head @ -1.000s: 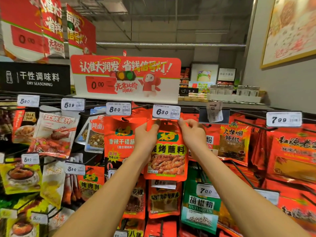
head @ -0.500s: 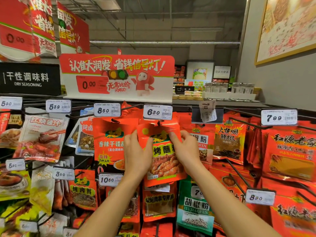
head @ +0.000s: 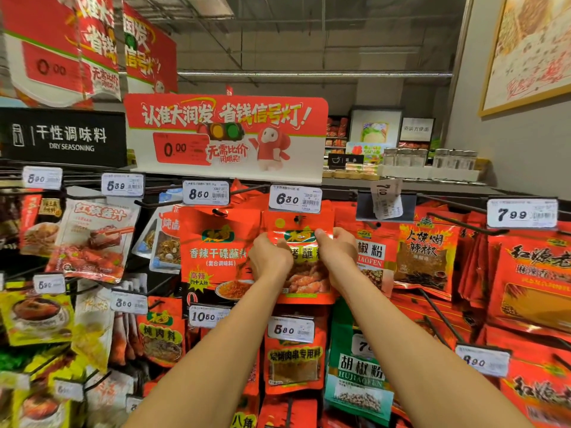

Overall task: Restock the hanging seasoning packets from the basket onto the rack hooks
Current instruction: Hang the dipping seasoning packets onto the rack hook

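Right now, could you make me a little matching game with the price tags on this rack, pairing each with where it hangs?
Tags:
1. 6.80 tag
2. 7.99 tag
3. 10.50 tag
4. 5.90 tag

Places:
A. far left of the top row
B. right above the packet both hands hold
C. far right
D. lower row, by the left forearm

Pairs: 1-B, 2-C, 3-D, 4-A

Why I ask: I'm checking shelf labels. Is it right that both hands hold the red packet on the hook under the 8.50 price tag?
Not quite. The head view shows the left hand and right hand holding the red packet under the 6.30 price tag, not the 8.50 tag, which sits one hook to the left.
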Tool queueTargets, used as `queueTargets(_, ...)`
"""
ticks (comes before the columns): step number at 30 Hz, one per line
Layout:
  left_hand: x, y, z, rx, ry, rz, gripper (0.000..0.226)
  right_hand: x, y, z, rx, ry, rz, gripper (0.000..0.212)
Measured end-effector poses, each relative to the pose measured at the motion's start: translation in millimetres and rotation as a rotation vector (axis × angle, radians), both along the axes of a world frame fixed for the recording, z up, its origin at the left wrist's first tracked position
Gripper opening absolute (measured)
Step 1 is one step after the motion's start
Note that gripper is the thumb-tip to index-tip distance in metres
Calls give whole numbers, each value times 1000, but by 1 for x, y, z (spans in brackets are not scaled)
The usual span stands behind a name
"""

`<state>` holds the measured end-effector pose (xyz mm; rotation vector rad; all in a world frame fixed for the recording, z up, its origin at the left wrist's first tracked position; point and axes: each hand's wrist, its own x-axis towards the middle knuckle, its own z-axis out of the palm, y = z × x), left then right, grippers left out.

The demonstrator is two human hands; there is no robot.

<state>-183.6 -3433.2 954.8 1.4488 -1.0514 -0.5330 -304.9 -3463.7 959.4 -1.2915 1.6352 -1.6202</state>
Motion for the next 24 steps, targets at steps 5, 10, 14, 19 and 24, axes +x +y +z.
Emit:
queueTargets(5, 0, -4, 6, 85, -33, 0, 25, -4, -6, 12, 84, 53, 5, 43)
queueTargets(10, 5, 8, 7, 53, -41, -101, 28, -17, 16, 1, 89, 261, 13, 39)
queueTargets(14, 0, 34, 6, -37, -77, -188, 35, -36, 55, -14, 5, 408, -23, 35)
queueTargets(19, 15, 68, -2, -127, -191, -236, 56, -57, 112, -28, -106, 107, 137, 23)
queueTargets(24, 37, 103, -38, -155, 52, -389, 14, -71, 159, -62, -35, -213, 295, 20)
